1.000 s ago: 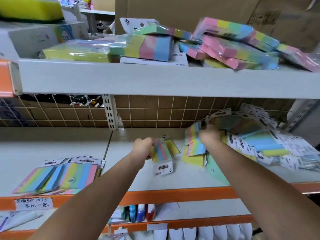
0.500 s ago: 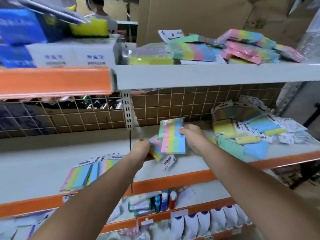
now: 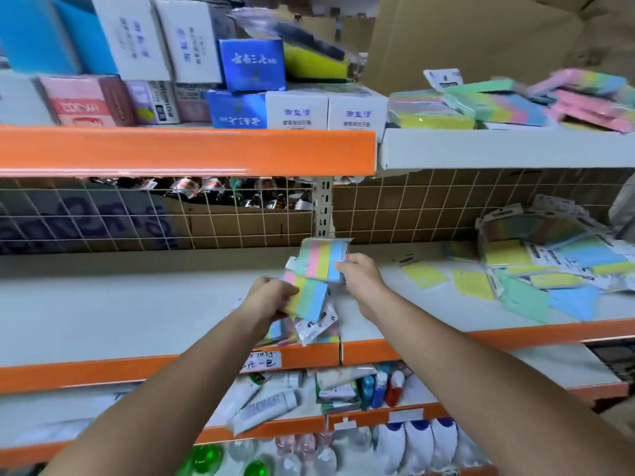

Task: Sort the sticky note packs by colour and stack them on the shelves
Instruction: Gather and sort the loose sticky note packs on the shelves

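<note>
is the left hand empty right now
No, the left hand grips a striped sticky note pack above the middle shelf.

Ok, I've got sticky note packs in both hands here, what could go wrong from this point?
1. The left hand holds several packs fanned loosely; the lowest, tag hanging down, may slip from the grip.
2. The right hand pinches its pack by one edge, so it could twist or drop.
3. The heap on the right of the shelf spreads toward the front lip; a nudge might push packs off.

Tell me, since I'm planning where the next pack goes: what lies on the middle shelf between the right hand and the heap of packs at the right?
In the head view, loose yellow sheets lie between the right hand and the heap of packs.
</note>
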`<action>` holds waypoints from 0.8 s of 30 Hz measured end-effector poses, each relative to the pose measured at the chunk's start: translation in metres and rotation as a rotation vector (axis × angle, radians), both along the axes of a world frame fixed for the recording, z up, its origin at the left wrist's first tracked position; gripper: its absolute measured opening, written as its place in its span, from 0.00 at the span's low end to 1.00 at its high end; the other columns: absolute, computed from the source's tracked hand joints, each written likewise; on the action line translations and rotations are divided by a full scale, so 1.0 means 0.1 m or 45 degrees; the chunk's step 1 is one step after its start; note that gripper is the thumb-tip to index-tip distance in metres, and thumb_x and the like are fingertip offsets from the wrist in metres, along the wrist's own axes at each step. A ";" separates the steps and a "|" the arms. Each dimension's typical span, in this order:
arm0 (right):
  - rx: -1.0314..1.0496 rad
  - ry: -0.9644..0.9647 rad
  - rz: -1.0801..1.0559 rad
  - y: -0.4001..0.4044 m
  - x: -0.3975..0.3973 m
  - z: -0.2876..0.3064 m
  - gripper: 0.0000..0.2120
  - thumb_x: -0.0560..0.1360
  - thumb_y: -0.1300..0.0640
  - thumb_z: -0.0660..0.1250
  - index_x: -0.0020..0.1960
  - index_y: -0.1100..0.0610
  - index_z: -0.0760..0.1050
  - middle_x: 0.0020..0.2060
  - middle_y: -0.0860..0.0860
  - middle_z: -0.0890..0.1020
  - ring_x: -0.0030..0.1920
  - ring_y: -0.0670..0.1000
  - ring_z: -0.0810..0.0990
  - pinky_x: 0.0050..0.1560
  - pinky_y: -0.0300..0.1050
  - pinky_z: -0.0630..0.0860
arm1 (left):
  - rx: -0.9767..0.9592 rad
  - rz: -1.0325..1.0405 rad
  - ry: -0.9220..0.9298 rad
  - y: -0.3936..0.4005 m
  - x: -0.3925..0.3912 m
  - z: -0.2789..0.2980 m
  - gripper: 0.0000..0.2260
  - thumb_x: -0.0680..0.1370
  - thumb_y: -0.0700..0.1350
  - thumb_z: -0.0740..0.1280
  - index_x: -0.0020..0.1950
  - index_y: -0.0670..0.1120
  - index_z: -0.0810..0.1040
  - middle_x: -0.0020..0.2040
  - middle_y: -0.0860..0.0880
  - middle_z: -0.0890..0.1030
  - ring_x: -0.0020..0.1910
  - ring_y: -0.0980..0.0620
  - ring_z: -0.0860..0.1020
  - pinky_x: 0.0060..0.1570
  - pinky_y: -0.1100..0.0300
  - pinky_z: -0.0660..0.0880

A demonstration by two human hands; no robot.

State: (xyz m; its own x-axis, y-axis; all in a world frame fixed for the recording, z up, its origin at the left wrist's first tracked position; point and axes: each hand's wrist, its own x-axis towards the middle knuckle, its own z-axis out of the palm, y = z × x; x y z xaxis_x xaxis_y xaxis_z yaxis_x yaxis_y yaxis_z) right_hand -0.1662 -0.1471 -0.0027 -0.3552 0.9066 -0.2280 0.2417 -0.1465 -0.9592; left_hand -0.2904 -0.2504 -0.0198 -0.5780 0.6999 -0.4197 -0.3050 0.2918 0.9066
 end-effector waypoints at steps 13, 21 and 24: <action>-0.168 -0.274 0.001 -0.26 -0.14 -0.34 0.12 0.77 0.68 0.60 0.58 0.64 0.77 0.44 0.56 0.77 0.48 0.57 0.79 0.56 0.57 0.79 | -0.169 0.271 0.010 -0.51 -0.69 -0.35 0.08 0.76 0.37 0.68 0.51 0.36 0.72 0.36 0.39 0.75 0.30 0.43 0.75 0.23 0.57 0.74; 0.126 -0.679 0.146 -0.34 -0.12 -0.34 0.15 0.75 0.65 0.62 0.61 0.64 0.75 0.57 0.60 0.79 0.52 0.59 0.80 0.52 0.54 0.80 | -0.334 0.139 0.443 -0.46 -0.70 -0.42 0.12 0.75 0.45 0.69 0.55 0.41 0.77 0.48 0.39 0.82 0.47 0.39 0.81 0.51 0.47 0.78; 0.181 -0.765 0.180 -0.34 -0.12 -0.35 0.16 0.75 0.64 0.64 0.63 0.60 0.72 0.51 0.55 0.75 0.50 0.58 0.81 0.50 0.55 0.81 | -0.431 0.064 0.573 -0.46 -0.71 -0.43 0.14 0.73 0.52 0.69 0.55 0.49 0.76 0.49 0.42 0.82 0.48 0.39 0.81 0.51 0.47 0.79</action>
State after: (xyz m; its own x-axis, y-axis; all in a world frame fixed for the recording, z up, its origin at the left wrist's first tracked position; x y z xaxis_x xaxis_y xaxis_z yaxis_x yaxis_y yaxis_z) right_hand -0.1782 -0.1814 -0.0373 -0.3208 0.8965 -0.3057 0.7518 0.0447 -0.6578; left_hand -0.3617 -0.2965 -0.0629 -0.7806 0.5365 -0.3206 0.0689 0.5837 0.8090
